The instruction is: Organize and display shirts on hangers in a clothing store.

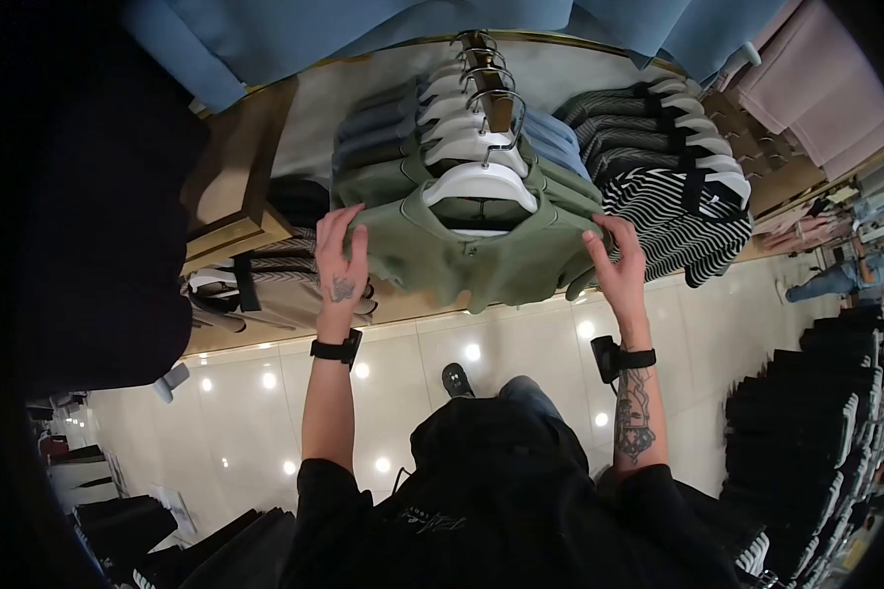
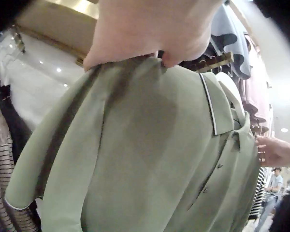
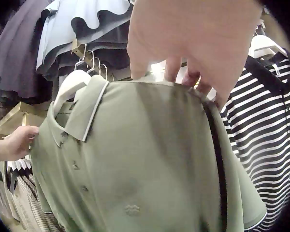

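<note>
A green polo shirt [image 1: 403, 250] with a collar and buttons hangs on a white hanger [image 1: 481, 183] at the front of a rail. My left hand [image 1: 340, 270] pinches its shoulder at the left, and my right hand [image 1: 621, 270] pinches the opposite shoulder. In the left wrist view the left hand [image 2: 152, 29] is above the shirt's shoulder [image 2: 135, 106], thumb and fingers at the cloth. The right wrist view has the right hand [image 3: 193, 41] over the other shoulder, its fingertips partly behind the fabric of the shirt [image 3: 150, 125]. A small emblem marks the chest.
Striped black-and-white shirts [image 1: 673, 216] hang at the right, blue garments [image 1: 363, 29] above, beige striped ones [image 1: 285, 285] lower left. A wooden shelf [image 1: 231, 231] juts out at the left. Racks of dark clothes [image 1: 796, 412] stand lower right; a person [image 1: 840, 278] is farther off.
</note>
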